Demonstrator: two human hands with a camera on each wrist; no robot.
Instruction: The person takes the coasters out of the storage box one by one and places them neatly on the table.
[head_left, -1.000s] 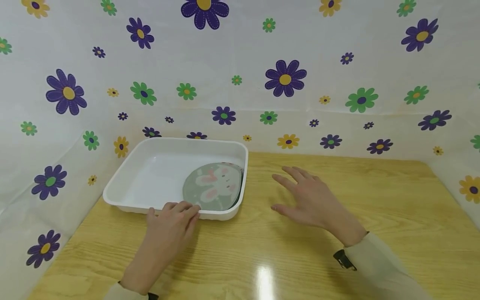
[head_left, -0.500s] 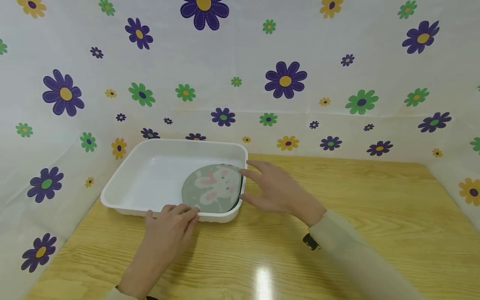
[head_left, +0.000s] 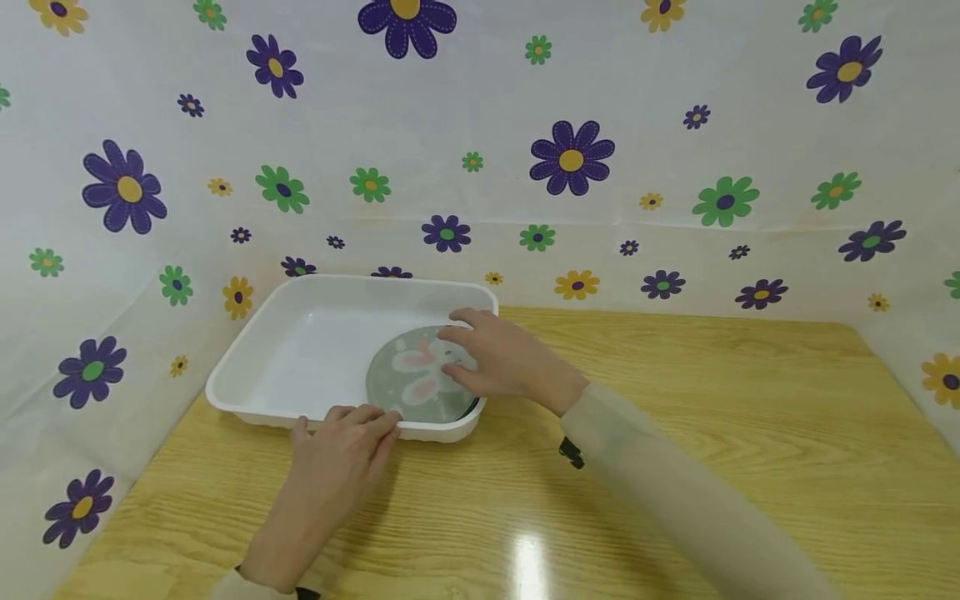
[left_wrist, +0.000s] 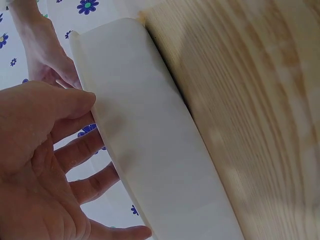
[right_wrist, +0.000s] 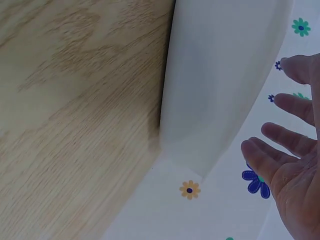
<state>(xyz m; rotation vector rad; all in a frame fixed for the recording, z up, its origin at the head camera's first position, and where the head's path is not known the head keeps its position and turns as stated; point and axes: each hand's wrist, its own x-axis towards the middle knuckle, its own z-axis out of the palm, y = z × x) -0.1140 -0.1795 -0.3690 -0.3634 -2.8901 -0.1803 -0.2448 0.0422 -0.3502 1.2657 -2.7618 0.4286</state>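
Left hand (head_left: 343, 450) grips white tray (head_left: 322, 354) at six o'clock, fingers bent over rim; right hand (head_left: 501, 354) spread, empty, over bunny-printed disc (head_left: 408, 383), tray's four o'clock; contact unclear. Only head view shows disc; wrist views, tray's outer walls (right_wrist: 210, 75). Wood-grain table (head_left: 450, 533); flowered sheeting (head_left: 480, 100), twelve o'clock.

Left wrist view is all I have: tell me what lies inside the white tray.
Observer: A round grey-green item with a rabbit print lies toward the right end of the white tray.
Operator: Now report what is nearest to it.
Observer: The right hand; the head view shows it reaching across the right rim, fingers over the rabbit's face. I cannot tell whether they touch.
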